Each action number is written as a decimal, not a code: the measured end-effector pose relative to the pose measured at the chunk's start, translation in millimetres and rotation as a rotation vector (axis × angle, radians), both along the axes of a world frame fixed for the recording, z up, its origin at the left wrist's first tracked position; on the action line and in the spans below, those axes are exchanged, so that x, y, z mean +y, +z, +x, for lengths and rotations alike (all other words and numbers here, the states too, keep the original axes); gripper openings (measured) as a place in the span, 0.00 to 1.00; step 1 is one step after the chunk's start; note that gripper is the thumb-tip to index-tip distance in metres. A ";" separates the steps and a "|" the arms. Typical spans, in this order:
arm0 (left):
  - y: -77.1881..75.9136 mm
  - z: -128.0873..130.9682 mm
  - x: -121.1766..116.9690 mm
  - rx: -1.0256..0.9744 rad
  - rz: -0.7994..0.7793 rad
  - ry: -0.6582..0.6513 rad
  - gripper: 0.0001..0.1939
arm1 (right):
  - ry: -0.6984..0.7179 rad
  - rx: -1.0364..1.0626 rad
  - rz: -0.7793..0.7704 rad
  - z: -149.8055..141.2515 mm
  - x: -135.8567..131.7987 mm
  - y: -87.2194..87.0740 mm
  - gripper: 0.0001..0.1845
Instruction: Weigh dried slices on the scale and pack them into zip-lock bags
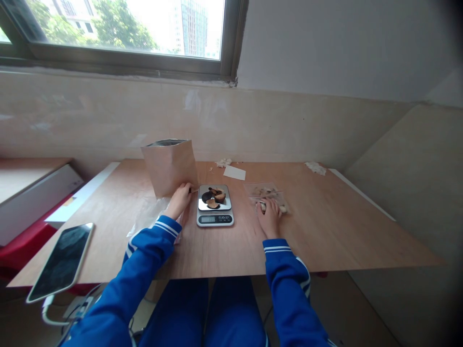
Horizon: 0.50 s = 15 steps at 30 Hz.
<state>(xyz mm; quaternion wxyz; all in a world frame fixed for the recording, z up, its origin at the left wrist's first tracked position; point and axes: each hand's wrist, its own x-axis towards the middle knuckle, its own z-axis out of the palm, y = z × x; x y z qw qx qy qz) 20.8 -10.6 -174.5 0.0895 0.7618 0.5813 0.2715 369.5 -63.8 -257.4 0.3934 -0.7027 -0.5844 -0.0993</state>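
A kitchen scale (215, 220) stands mid-table with several dark-edged, brown dried slices (213, 196) on its metal plate. Left of it, my left hand (180, 199) is closed, fingertips together near the plate's edge; a small brownish bit shows at them, too small to name. Behind that hand a brown paper bag (170, 166) stands upright with its top open. My right hand (269, 216) rests on a clear plastic bag (262, 189) holding pale pieces, its fingers curled over the bag's near part. A pale lump shows beside the thumb.
Crumpled clear plastic (144, 217) lies under my left forearm. A white card (235, 172) and whitish scraps (224, 163) lie at the back, with another whitish clump (315, 167) at far right. A cabled phone (61, 260) overhangs the table's front left edge.
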 end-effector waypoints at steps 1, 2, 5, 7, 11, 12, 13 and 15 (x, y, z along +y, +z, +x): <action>2.9 0.8 0.6 -0.019 0.016 0.003 0.14 | -0.001 -0.002 -0.001 0.4 0.3 -0.6 0.17; 6.0 2.2 0.9 -0.033 0.032 0.005 0.14 | -0.002 -0.004 -0.002 0.8 0.6 -1.1 0.17; 16.4 10.5 -0.9 -0.126 0.082 -0.003 0.12 | -0.002 -0.010 0.000 1.5 0.7 -1.8 0.17; 23.9 17.8 -4.4 -0.235 0.096 -0.007 0.11 | 0.000 -0.016 0.004 1.5 0.6 -1.7 0.17; 36.5 28.4 -15.1 -0.343 0.006 0.013 0.10 | -0.001 -0.020 0.017 1.1 0.2 -1.4 0.16; 38.2 29.6 -18.3 -0.353 -0.032 0.010 0.10 | -0.001 -0.019 0.019 1.1 0.1 -1.3 0.16; 39.1 30.3 -21.7 -0.365 -0.073 0.003 0.10 | 0.001 -0.018 0.020 1.1 0.0 -1.4 0.16; 38.5 31.4 -29.0 -0.399 -0.150 -0.002 0.10 | 0.005 -0.018 0.019 1.2 0.0 -1.4 0.16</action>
